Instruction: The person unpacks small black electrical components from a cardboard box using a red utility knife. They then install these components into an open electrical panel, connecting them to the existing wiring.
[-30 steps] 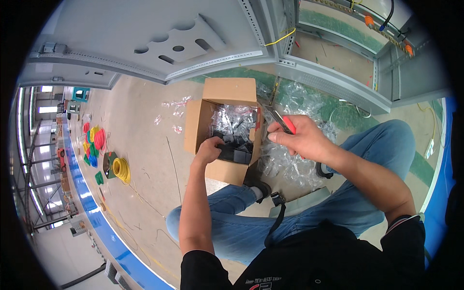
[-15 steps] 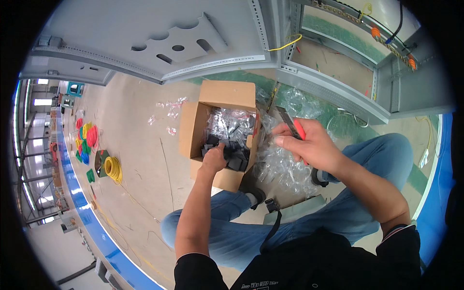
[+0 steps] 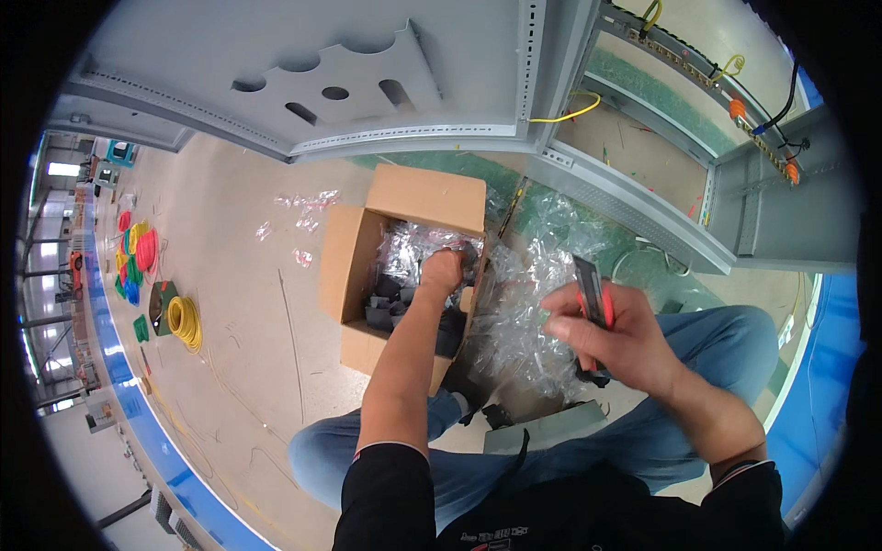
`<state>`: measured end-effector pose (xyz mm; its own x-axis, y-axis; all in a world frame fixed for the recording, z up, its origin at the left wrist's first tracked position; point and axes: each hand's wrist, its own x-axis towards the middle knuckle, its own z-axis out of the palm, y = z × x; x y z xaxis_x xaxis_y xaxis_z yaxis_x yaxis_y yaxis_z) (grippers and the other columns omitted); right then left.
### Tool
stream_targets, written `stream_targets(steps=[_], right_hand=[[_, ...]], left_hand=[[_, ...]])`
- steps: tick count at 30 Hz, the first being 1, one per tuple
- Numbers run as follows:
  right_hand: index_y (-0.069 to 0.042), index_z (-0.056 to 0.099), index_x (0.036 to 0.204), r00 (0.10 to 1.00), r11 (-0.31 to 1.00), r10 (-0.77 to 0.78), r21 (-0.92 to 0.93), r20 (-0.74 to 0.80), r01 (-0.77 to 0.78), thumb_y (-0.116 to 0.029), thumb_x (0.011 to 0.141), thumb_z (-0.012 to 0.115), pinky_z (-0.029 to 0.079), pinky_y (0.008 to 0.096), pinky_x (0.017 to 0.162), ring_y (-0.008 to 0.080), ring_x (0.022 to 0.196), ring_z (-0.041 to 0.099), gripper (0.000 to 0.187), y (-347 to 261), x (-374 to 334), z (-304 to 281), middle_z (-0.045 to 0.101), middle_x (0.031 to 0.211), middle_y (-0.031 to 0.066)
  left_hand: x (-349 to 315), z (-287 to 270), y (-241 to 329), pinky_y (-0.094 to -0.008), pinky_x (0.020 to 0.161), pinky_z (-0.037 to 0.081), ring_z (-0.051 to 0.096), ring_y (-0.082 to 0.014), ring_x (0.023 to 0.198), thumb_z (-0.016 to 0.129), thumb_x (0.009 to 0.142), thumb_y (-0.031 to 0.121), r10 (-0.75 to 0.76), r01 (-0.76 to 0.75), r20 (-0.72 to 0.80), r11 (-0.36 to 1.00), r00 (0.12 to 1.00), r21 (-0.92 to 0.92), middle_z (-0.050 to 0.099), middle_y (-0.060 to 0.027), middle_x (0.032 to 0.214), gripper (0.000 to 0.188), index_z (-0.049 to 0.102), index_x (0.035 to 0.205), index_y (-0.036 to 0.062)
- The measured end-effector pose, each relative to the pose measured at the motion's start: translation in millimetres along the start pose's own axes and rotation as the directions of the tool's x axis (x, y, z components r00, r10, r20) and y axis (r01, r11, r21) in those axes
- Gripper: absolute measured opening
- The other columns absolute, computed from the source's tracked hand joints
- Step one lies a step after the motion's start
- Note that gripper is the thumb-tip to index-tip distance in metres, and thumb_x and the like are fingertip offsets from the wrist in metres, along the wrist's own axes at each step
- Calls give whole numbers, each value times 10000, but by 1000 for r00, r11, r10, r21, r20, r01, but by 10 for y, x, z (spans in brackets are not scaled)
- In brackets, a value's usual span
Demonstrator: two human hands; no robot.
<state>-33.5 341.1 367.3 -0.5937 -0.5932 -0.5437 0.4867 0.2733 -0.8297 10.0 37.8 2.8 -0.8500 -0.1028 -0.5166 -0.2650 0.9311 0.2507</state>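
Observation:
An opened cardboard box [image 3: 426, 190] stands on the floor in front of me, holding clear plastic bags [image 3: 404, 246] and small black parts [image 3: 386, 308]. My left hand [image 3: 444, 270] reaches into its far right part, among the bags. Its fingers are curled downward, and what they grip is hidden. To the right of the box, my right hand [image 3: 617, 332] is closed around a red and black utility knife [image 3: 595, 292]. The knife points up and away from me, above a heap of clear plastic wrap [image 3: 524, 340] on the floor.
Grey metal cabinet frames [image 3: 634, 207] rise at the far side, with a large grey panel [image 3: 358, 83]. Coils of coloured wire [image 3: 185, 321] lie at the left. A grey metal piece [image 3: 542, 430] sits between my legs, and plastic scraps [image 3: 303, 207] lie beyond the box.
My left hand has moved from the near part of the box's contents to the far right part. My right hand, still holding the utility knife, has come nearer to me and slightly right.

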Motion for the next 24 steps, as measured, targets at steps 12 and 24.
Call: stream_targets(steps=[12,24], right_hand=[[15,663,1282,996,997,-17,81,92,9,-97,1007,707,517,241,606,64,755,613,300,-9,-12,-149,709,995,63],[0,665,1247,989,988,-141,-57,52,144,-197,980,754,492,253,652,54,714,578,344,-107,-181,-204,676,887,10]], left_hand=[[433,52,178,-444,989,573,650,-303,1275,693,924,264,-188,177,96,978,977,108,638,-143,1412,529,543,1428,213],[-343,-907,-21,-427,778,682,734,-229,916,672,1012,146,-229,126,22,450,973,-884,711,-139,1130,310,619,1277,-5]])
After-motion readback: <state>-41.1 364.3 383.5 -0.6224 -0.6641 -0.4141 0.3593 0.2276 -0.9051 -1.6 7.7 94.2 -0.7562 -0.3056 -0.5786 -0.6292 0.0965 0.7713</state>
